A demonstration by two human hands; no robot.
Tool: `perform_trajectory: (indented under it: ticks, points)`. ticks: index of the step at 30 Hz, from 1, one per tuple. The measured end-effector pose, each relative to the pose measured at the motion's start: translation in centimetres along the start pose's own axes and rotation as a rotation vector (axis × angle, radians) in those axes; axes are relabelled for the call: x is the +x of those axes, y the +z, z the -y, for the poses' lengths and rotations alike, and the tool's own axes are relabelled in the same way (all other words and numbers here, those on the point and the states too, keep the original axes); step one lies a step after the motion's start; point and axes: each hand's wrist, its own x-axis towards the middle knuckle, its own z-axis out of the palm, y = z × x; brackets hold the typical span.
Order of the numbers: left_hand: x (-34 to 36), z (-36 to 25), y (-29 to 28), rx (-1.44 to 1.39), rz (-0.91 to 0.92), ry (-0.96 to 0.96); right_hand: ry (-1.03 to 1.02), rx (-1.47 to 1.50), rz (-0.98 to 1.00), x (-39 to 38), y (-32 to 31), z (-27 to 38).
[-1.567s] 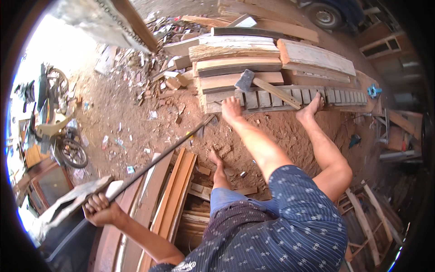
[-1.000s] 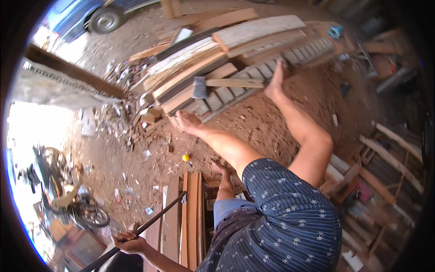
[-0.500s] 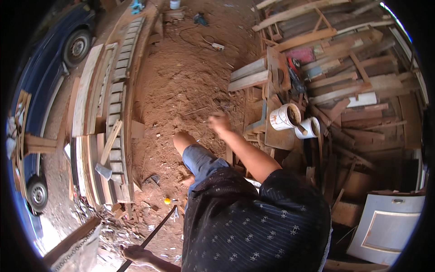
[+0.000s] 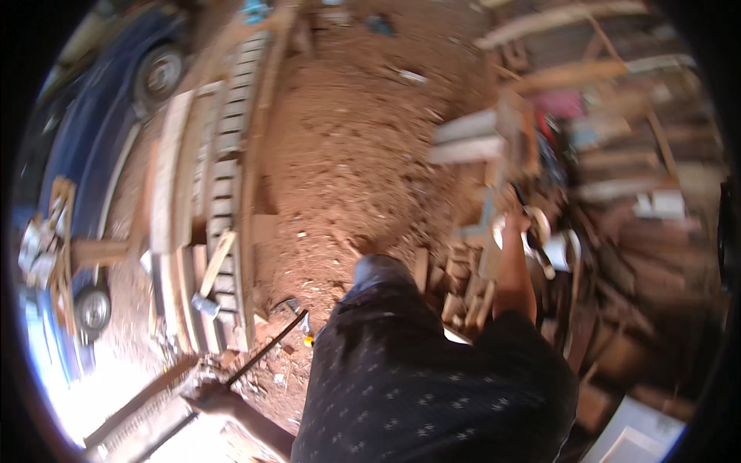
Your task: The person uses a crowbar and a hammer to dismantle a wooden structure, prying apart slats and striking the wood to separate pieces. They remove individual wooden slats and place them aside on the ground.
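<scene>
My left hand (image 4: 210, 400) is closed round a long, thin dark bar (image 4: 266, 347), which slants up to the right past my side. My right arm reaches out to the right. Blurred by motion, my right hand (image 4: 515, 221) is wrapped round a dark stick-like tool (image 4: 544, 261) with a pale lower end; its exact kind is unclear. Right beside that hand are a white bucket (image 4: 539, 225), partly hidden, and a smaller white container (image 4: 569, 248). They stand by a wooden bench (image 4: 502, 147).
Timber planks (image 4: 171, 170) and a slatted wooden piece (image 4: 230, 147) lie along the left. Beyond them is a blue vehicle (image 4: 96, 116). Stacked lumber (image 4: 633, 166) fills the right. Wood scraps (image 4: 463, 297) lie near my knee. A power strip (image 4: 413, 76) rests on the dirt floor.
My right hand has swung right from above the floor to the buckets and now grips the stick-like tool. The view has shifted. My left hand still holds the bar.
</scene>
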Motion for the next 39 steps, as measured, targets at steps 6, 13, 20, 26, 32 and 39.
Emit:
perform_trajectory:
  ticks: [6,13,20,26,32,39]
  points:
    - [1.1,-7.7,9.0,-0.398,0.021,-0.215,-0.730,0.183,1.017,-36.4,20.6,21.4]
    - [2.4,-8.1,16.6,-0.617,-0.133,-0.346,-1.606,0.129,1.634,-54.3,23.0,36.9]
    - [11.9,10.9,17.1,-0.720,-0.329,-0.735,-1.841,-0.191,1.582,-54.9,31.7,42.9]
    - [16.8,23.9,22.4,-0.919,-0.457,-0.905,-1.977,-0.452,1.552,-59.2,40.0,49.2]
    - [15.8,28.5,24.2,0.521,-0.417,-0.792,-2.140,-0.611,1.486,-63.9,52.5,54.3]
    - [13.4,32.0,25.6,0.886,-0.474,-0.894,-2.246,-0.477,1.427,-69.0,63.1,56.9]
